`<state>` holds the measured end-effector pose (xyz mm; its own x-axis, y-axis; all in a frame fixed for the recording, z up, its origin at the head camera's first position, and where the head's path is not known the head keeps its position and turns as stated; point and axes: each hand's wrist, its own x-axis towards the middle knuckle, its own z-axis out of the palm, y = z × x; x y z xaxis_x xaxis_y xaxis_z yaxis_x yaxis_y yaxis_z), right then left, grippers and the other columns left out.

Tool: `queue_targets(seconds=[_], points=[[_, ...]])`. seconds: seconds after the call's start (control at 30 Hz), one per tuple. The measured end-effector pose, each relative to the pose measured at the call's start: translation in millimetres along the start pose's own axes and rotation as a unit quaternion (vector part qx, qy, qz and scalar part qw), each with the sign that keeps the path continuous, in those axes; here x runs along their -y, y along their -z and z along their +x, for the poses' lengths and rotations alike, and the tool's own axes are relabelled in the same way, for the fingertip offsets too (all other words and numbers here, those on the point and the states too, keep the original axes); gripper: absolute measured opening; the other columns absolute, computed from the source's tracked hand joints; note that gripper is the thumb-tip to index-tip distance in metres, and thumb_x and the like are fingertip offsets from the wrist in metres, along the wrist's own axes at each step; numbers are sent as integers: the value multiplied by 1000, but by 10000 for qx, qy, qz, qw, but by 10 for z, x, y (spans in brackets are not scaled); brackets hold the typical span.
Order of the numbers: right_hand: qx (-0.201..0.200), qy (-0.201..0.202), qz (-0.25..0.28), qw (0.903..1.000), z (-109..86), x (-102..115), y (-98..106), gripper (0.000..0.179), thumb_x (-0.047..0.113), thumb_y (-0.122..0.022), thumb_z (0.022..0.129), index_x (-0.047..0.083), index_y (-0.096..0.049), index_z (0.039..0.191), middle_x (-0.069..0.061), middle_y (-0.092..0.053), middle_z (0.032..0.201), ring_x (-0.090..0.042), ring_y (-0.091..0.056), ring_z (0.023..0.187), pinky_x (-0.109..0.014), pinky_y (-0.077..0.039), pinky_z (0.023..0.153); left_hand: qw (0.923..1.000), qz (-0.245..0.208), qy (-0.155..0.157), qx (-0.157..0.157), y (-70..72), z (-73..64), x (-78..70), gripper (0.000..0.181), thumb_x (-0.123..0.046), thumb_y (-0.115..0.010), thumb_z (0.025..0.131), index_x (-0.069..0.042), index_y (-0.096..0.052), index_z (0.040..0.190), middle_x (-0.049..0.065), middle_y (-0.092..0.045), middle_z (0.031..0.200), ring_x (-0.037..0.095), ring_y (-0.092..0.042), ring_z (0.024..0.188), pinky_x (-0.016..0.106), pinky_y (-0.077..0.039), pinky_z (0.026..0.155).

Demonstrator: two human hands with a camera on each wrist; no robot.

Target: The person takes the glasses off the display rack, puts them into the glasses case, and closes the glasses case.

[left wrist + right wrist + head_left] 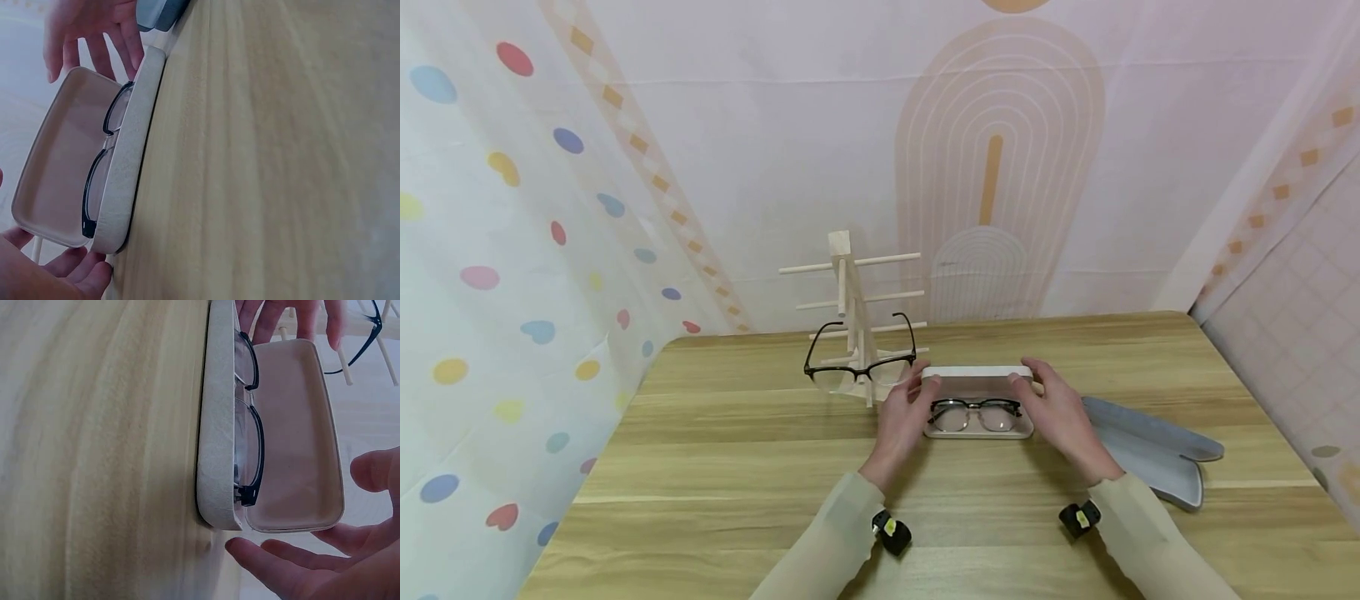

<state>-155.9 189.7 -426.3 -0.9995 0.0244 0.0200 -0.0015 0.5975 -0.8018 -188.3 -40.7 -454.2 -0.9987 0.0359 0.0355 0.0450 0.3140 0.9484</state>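
A cream glasses case (979, 433) stands on the table with its lid raised, showing a pinkish lining (294, 437). Black half-rim eyeglasses (976, 414) lie inside, lenses toward the front. At the case's left end is my left hand (901, 421), its fingers (94, 275) beside the lid and base. My right hand (1063, 417) is around the right end; in the right wrist view its thumb (374, 470) stands off the lid, and its fingers are spread and mostly straight. Neither hand visibly pinches the case. Exact contact of the fingertips behind the lid is hidden.
A wooden glasses rack (842, 275) with several pegs stands left of the case, holding another black-framed pair of glasses (865, 368). An open grey-blue glasses case (1150, 467) lies right of my right hand. Patterned curtains (760, 167) hang behind the wooden table (700, 483).
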Motion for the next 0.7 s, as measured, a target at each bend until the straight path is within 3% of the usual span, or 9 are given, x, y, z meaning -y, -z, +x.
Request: queue_targets(seconds=[0.17,0.53,0.7], points=[[153,-126,55,9998,16,3,-3,68,49,-43,109,3,-34,159,-33,-44,152,-49,-44,140,-66,-39,108,9999,106,-41,8,-9,21,4,52,-50,-53,103,-17,-62,142,15,-66,136,32,-62,124,51,-51,102],[142,-166,22,9998,56,-23,-16,62,48,-43,110,7,-40,156,-29,-51,148,-46,-48,136,-65,-42,105,9993,352,-77,-113,-8,39,-5,46,-47,-52,106,-16,-67,136,15,-70,129,32,-64,119,52,-50,100],[338,-190,142,9991,60,-17,-1,62,49,-42,110,8,-39,158,-30,-49,150,-46,-46,138,-64,-43,104,9992,391,-37,-65,-7,47,-5,44,-46,-52,106,-18,-68,135,14,-70,128,31,-65,117,53,-51,98]])
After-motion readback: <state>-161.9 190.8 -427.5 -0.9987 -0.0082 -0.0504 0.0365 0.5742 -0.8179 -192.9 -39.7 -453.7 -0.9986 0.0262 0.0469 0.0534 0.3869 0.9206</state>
